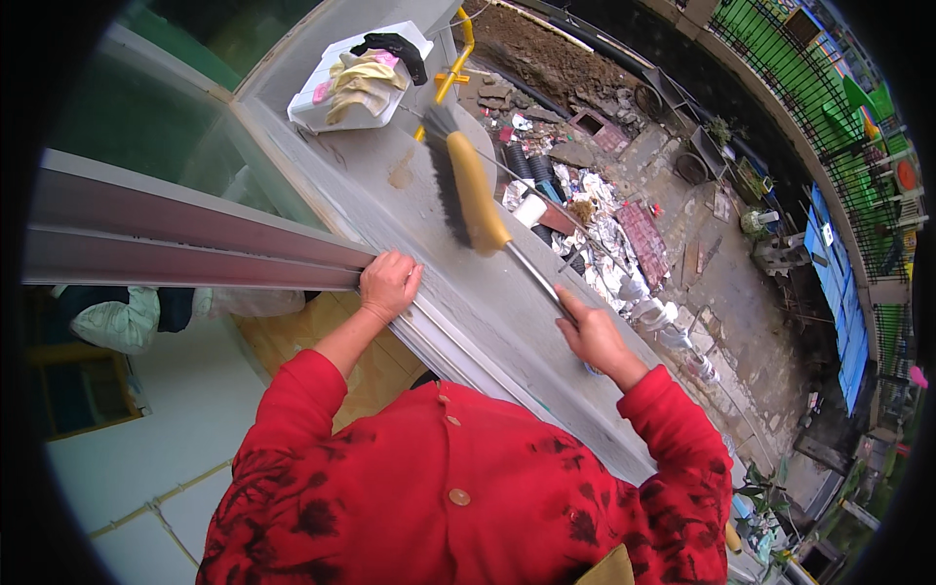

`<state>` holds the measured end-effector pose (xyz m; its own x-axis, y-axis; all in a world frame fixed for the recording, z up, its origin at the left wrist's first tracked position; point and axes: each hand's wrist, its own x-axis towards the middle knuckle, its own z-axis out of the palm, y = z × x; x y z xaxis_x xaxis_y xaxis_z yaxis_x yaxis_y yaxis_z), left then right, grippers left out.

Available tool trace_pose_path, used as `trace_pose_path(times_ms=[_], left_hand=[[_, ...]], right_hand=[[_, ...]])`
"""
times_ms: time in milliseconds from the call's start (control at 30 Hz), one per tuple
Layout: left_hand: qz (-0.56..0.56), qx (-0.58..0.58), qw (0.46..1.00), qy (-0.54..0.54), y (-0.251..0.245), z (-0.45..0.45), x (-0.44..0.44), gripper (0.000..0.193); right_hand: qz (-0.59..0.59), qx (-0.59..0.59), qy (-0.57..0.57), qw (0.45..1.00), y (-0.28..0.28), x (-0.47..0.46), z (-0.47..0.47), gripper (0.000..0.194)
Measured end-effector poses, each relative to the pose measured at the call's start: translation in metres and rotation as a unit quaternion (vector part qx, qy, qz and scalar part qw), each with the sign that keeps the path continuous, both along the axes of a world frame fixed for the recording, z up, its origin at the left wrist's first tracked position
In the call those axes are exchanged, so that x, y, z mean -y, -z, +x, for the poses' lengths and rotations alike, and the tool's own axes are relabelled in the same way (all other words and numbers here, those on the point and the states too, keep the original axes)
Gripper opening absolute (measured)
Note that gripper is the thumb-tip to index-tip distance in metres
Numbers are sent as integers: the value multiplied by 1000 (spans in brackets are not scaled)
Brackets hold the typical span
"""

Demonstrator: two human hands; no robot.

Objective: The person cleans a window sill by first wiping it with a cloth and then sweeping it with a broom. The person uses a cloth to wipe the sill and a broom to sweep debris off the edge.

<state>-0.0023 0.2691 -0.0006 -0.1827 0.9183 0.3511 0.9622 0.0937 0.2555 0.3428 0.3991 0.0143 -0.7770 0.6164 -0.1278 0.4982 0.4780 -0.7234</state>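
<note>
My right hand (598, 338) grips the metal handle (541, 276) of a long-handled brush. Its yellow head (477, 194) is slightly blurred, and its dark bristles (444, 186) face the grey concrete ledge (409, 197). Whether the bristles touch the ledge I cannot tell. At the window opening, my left hand (393, 282) is curled over the end of the sliding window frame (292, 257), just above the sill track (439, 336). Part of that grip is hidden behind the fingers.
A white container (303, 110) with cream gloves (368, 79) and a black cloth (395, 47) on it stands on the ledge's far end. Beside it runs a yellow pipe (455, 69). Past the ledge's edge is a drop to a yard with rubble (585, 212). A wire with white wrappings (656, 313) crosses outside.
</note>
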Motion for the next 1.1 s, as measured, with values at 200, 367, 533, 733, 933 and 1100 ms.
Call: trace_pose_path(times_ms=[200,367,533,733,933,1100], left_hand=[[2,10,1000,0,0,-1,0,19],[-1,21,1000,0,3,-2,1,19],[-8,15,1000,-4,2,0,1,14],[-3,7,1000,-1,1,-1,2,13],[1,21,1000,0,3,-1,2,12],[4,24,1000,-1,2,0,1,12]], right_hand=[[41,83,-6,996,42,-23,-44,57],[143,89,25,985,24,-29,-41,57],[76,-20,-25,997,33,-13,-83,57],[88,99,-46,990,61,-27,-114,53],[148,89,39,984,45,-48,-108,56],[119,40,-5,992,38,-35,-137,56]])
